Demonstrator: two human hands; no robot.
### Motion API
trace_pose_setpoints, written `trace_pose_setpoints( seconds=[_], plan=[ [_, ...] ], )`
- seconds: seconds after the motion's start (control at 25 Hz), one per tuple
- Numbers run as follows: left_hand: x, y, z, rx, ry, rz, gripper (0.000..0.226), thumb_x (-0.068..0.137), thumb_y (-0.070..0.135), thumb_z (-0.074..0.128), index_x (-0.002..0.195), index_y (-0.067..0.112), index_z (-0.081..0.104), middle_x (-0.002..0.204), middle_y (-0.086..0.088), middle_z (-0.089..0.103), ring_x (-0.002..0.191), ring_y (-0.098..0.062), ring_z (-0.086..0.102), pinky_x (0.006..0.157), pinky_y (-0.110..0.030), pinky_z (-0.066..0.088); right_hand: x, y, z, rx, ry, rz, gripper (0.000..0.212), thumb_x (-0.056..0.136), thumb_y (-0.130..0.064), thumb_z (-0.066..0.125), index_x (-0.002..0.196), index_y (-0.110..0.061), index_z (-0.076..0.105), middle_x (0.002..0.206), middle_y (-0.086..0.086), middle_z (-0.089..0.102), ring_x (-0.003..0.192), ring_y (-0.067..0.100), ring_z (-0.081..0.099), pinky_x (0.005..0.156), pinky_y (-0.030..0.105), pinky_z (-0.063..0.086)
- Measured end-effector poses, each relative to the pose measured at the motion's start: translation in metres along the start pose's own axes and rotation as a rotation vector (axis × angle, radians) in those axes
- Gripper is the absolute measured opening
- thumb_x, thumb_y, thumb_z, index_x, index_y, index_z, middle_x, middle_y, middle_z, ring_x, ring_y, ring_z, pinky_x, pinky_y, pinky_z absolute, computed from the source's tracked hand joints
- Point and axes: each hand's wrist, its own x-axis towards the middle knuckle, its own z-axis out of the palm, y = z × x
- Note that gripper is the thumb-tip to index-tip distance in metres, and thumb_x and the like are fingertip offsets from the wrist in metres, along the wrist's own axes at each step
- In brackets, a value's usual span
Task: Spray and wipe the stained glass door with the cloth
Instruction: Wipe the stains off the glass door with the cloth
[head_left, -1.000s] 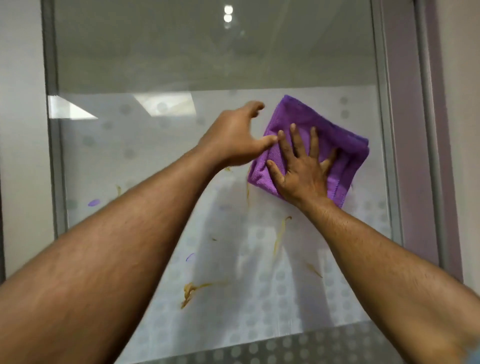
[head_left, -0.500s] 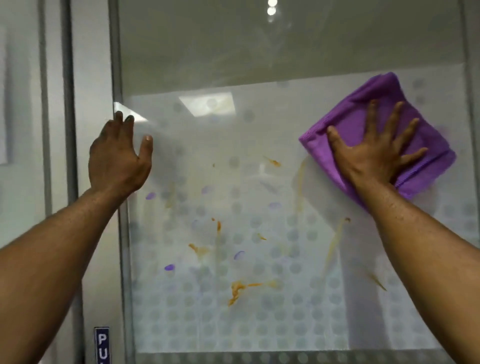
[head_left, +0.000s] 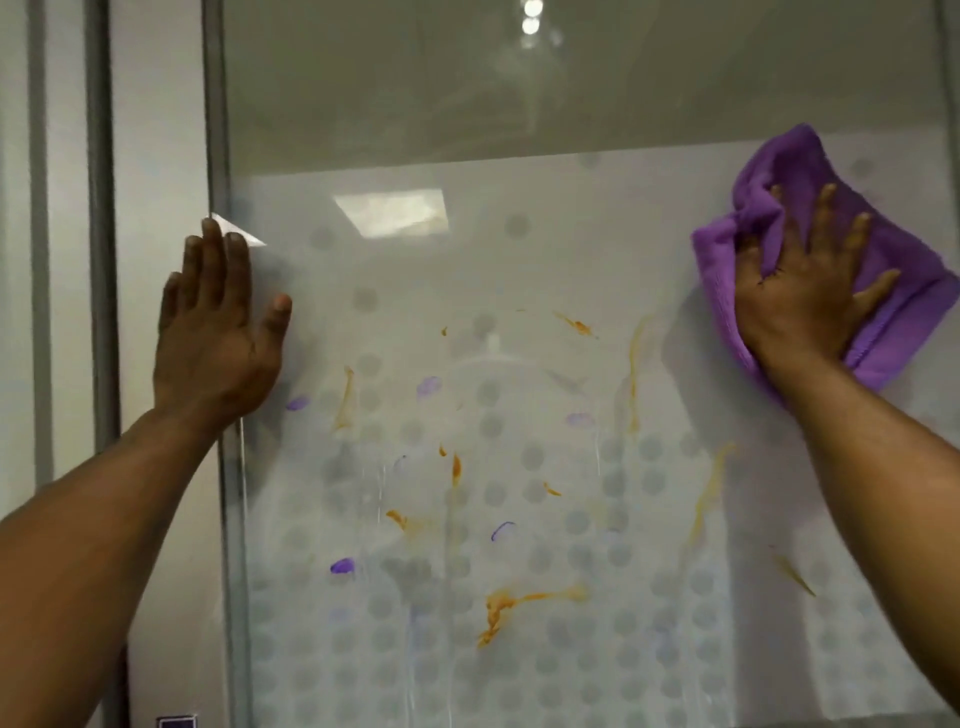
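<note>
The glass door (head_left: 519, 364) filled almost the whole view. Its top part was clear, and the lower part was frosted white with rows of gray dots. A gray frame (head_left: 221, 156) ran down its left edge, and a pale wall (head_left: 156, 130) stood beside that. Ceiling lights (head_left: 530, 18) shone back from the top of the glass.

Two bare arms reached up from the bottom corners. The left hand (head_left: 218, 332) lay flat on the left edge of the door, partly over the frame, with its fingers (head_left: 218, 260) close together and the thumb out to the side. It held nothing. The right hand (head_left: 800, 296) pressed the purple cloth (head_left: 810, 171) flat against the glass at the far right, with its fingers (head_left: 826, 218) spread wide. The cloth was bunched up near the thumb and hid the glass under it.

Orange smears (head_left: 498, 608) and small purple marks (head_left: 343, 565) sat on the glass between the two hands and lower down, well apart from the cloth. Thin wet lines ran down the middle.

Half a second before, the left hand was a little higher beside the frame. The cloth was flatter then and sat less far to the right. The stains looked the same as before.
</note>
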Motion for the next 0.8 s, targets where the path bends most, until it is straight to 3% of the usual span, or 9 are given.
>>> trace_pose_setpoints(
  seconds=[0.12,0.36,0.52,0.64,0.72,0.8],
  plan=[
    [-0.010,-0.012,0.007,0.001,0.032,0.056,0.075,0.100,0.064,0.011,0.161,0.025,-0.005,0.165,0.013,-0.018,0.149,0.002,-0.020,0.117,-0.013,-0.016,-0.002,-0.018,0.006,0.037,0.030,0.114,0.058,0.097,-0.052,0.026,0.153,-0.035,0.022,0.165,-0.007,0.010,0.152,0.027,0.004,0.116,0.064,0.001],
    [-0.014,-0.013,0.013,-0.036,0.078,0.078,0.071,0.101,0.060,0.013,0.160,0.027,-0.006,0.165,0.015,-0.017,0.152,-0.002,-0.014,0.120,-0.016,-0.013,-0.006,-0.030,0.009,0.079,0.077,-0.072,0.063,0.100,-0.046,0.022,0.156,-0.020,0.012,0.164,0.008,0.013,0.151,0.030,0.010,0.122,0.049,0.008],
    [-0.016,-0.016,0.017,-0.075,0.096,0.100,0.067,0.101,0.059,0.011,0.157,0.033,-0.014,0.165,0.014,-0.016,0.151,0.001,-0.016,0.124,-0.024,-0.008,-0.032,-0.026,0.003,0.118,0.055,-0.337,0.058,0.101,-0.034,0.034,0.154,-0.015,0.020,0.162,0.010,0.021,0.149,0.029,0.019,0.121,0.046,0.017],
    [-0.017,-0.013,0.018,-0.089,0.088,0.074,0.066,0.102,0.054,0.015,0.157,0.029,-0.012,0.169,-0.004,-0.004,0.151,-0.004,-0.015,0.127,-0.042,0.004,-0.040,-0.003,-0.003,0.113,-0.069,-0.601,0.057,0.102,-0.030,0.040,0.154,-0.017,0.023,0.161,0.007,0.024,0.148,0.025,0.022,0.121,0.037,0.015],
    [-0.024,-0.012,0.012,-0.082,0.053,0.069,0.066,0.102,0.052,0.016,0.156,0.029,-0.013,0.169,-0.005,0.000,0.150,-0.001,-0.017,0.126,-0.034,-0.001,-0.028,0.024,-0.009,0.152,-0.026,-0.467,0.058,0.099,-0.029,0.042,0.152,-0.011,0.027,0.159,0.012,0.029,0.146,0.030,0.027,0.120,0.041,0.016],
    [-0.032,-0.009,0.009,-0.096,0.047,0.061,0.065,0.102,0.053,0.016,0.156,0.032,-0.014,0.167,0.005,-0.006,0.149,0.003,-0.017,0.122,-0.022,-0.008,-0.021,0.054,-0.010,0.098,0.070,-0.085,0.059,0.098,-0.034,0.036,0.152,-0.011,0.027,0.160,0.011,0.028,0.147,0.031,0.024,0.120,0.050,0.013]
  ],
)
